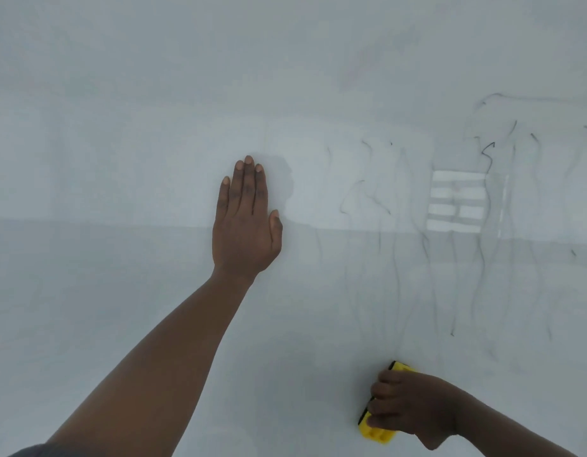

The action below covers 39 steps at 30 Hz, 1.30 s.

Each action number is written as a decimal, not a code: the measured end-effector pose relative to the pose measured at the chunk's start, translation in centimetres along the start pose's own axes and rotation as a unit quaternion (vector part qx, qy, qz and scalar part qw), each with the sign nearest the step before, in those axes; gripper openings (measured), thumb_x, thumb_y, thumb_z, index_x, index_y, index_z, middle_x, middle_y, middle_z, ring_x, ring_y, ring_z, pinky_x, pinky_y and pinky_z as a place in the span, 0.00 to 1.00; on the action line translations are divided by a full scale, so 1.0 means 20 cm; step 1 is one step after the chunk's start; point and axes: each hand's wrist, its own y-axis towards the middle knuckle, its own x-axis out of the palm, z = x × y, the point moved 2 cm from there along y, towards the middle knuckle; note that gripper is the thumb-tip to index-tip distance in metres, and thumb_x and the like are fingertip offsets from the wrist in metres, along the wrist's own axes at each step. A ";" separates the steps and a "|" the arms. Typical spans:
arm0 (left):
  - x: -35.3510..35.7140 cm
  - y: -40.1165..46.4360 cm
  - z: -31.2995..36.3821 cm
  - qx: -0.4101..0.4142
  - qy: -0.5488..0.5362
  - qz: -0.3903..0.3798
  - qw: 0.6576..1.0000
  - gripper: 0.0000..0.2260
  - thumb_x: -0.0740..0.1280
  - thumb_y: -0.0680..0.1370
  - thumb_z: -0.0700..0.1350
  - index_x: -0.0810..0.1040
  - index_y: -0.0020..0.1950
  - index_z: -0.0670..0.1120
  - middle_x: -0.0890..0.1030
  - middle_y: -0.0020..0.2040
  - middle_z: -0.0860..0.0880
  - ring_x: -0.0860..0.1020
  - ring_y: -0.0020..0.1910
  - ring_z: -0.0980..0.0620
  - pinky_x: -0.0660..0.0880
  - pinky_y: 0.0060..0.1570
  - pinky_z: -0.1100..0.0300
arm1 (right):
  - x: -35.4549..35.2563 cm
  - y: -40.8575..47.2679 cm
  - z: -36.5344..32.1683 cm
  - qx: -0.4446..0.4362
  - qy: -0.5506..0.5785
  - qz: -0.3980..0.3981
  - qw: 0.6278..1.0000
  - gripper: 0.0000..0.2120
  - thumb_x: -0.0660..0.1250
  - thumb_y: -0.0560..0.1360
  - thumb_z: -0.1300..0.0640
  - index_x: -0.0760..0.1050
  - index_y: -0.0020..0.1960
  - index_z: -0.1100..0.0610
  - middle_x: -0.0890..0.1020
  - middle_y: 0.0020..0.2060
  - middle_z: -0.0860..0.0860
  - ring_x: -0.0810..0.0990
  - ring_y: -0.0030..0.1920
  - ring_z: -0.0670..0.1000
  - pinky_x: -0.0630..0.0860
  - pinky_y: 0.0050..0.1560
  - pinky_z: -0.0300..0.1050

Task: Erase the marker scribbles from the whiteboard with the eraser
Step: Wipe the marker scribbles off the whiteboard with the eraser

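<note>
A left hand point(246, 222) presses flat on the whiteboard point(104, 143), fingers straight and together. To its right, faint smeared marker lines point(450, 258), apparently half wiped, streak the board. At the lower right, the right hand point(414, 404) grips a yellow eraser point(377, 430) against the board.

Left hand point(246, 219) is flat, palm down, fingers straight and close together pointing up the frame, thumb tucked near the side. Its bare forearm point(160, 367) runs down to the lower left, with a bit of dark sleeve point(31, 451) at the edge. Right hand point(414, 405) sits low right, fingers curled tight in a grip, knuckles facing left, wrist angling off toward the bottom right corner.
</note>
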 end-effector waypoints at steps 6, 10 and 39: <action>0.01 0.00 0.00 0.000 0.005 0.002 1.000 0.30 0.54 0.81 0.48 0.53 0.81 0.36 0.55 0.82 0.38 0.52 0.83 0.42 0.53 0.81 0.45 | -0.04 0.02 0.05 -0.030 -0.061 0.053 0.996 0.24 0.66 0.69 0.52 0.71 0.65 0.51 0.77 0.53 0.46 0.76 0.50 0.51 0.73 0.55 0.45; 0.01 0.00 -0.01 0.001 0.007 0.006 1.000 0.31 0.53 0.81 0.48 0.53 0.81 0.37 0.55 0.83 0.38 0.52 0.83 0.43 0.52 0.81 0.45 | -0.18 0.07 0.21 0.026 -0.068 0.161 0.984 0.17 0.61 0.78 0.52 0.73 0.65 0.53 0.79 0.55 0.48 0.76 0.51 0.52 0.73 0.53 0.46; 0.02 0.50 0.34 0.009 0.002 0.051 0.999 0.30 0.53 0.80 0.47 0.60 0.79 0.35 0.61 0.81 0.38 0.58 0.81 0.42 0.58 0.79 0.42 | -1.08 -0.52 1.53 0.598 0.019 0.599 0.532 0.27 0.69 0.76 0.49 0.70 0.69 0.62 0.74 0.52 0.61 0.73 0.51 0.62 0.69 0.53 0.54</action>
